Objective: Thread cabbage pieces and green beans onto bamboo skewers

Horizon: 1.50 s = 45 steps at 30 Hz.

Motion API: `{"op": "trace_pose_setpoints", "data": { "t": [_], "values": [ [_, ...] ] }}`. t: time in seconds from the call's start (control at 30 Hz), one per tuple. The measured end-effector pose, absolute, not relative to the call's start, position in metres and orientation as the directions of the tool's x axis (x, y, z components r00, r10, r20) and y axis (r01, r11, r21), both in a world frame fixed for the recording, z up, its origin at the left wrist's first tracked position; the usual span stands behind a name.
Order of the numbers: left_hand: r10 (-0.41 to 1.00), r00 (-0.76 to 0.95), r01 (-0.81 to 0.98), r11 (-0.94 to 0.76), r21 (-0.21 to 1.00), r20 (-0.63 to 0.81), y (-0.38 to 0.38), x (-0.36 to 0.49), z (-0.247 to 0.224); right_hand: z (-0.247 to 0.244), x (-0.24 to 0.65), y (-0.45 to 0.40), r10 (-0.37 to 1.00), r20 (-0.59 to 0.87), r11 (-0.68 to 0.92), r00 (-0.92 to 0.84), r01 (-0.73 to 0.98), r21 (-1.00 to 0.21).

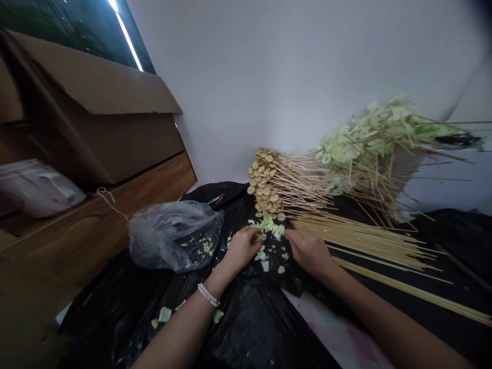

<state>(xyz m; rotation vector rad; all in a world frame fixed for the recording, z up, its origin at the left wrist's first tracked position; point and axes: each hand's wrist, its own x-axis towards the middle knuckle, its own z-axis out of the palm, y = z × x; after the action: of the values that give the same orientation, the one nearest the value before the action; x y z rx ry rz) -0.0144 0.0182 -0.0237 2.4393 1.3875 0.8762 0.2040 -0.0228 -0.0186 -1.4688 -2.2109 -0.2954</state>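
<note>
My left hand (241,247), with a beaded bracelet on its wrist, has its fingers curled round a piece of cabbage (260,237). Beside it, my right hand (308,251) is closed in a pinch at the edge of the small heap of torn cabbage (271,226); what its fingertips hold is too small to make out. Bare wooden skewers (369,241) lie just right of that hand. Behind both hands are stacked skewers threaded with pale round slices (265,179). Cabbage scraps (265,266) lie on the black plastic sheet (249,312) between my wrists.
A crumpled clear plastic bag (169,230) lies to the left, near a pen (217,198). Skewered cabbage leaves (365,136) are piled at the back right against the white wall (269,72). A large cardboard box (115,138) and a white bundle (42,187) stand at far left.
</note>
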Motion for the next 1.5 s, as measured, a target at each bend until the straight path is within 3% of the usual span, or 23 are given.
{"op": "trace_pose_setpoints", "data": {
  "t": [0.1, 0.23, 0.37, 0.47, 0.67, 0.93, 1.2, 1.5],
  "values": [
    [0.854, 0.311, 0.698, -0.503, 0.51, 0.417, 0.021, -0.016, -0.024, -0.02, 0.204, -0.023, 0.808, 0.502, 0.39, -0.309, 0.919, -0.063],
    [0.906, 0.105, 0.603, -0.386, 0.698, 0.409, 0.024, -0.024, -0.02, -0.021, 0.205, -0.022, 0.784, 0.536, 0.406, -0.314, 0.912, -0.059],
    [0.939, -0.075, 0.351, -0.291, 0.89, 0.337, 0.028, -0.03, -0.013, -0.021, 0.205, -0.022, 0.761, 0.567, 0.429, -0.316, 0.9, -0.075],
    [0.946, -0.142, 0.165, -0.268, 0.949, 0.292, 0.029, -0.03, -0.011, -0.021, 0.205, -0.023, 0.74, 0.578, 0.476, -0.345, 0.875, -0.087],
    [0.977, -0.135, -0.083, -0.179, 0.98, 0.167, 0.027, -0.026, -0.01, -0.022, 0.202, -0.026, 0.722, 0.556, 0.538, -0.411, 0.839, -0.078],
    [0.976, -0.158, -0.164, -0.176, 0.971, 0.15, 0.028, -0.025, -0.011, -0.021, 0.2, -0.028, 0.729, 0.523, 0.553, -0.442, 0.831, -0.068],
    [0.98, -0.094, -0.131, -0.187, 0.974, 0.176, 0.023, -0.02, -0.012, -0.019, 0.198, -0.029, 0.756, 0.504, 0.511, -0.417, 0.857, -0.058],
    [0.952, -0.151, 0.004, -0.27, 0.963, 0.267, 0.021, -0.019, -0.008, -0.016, 0.197, -0.031, 0.785, 0.464, 0.494, -0.411, 0.867, -0.067]
  ]
}}
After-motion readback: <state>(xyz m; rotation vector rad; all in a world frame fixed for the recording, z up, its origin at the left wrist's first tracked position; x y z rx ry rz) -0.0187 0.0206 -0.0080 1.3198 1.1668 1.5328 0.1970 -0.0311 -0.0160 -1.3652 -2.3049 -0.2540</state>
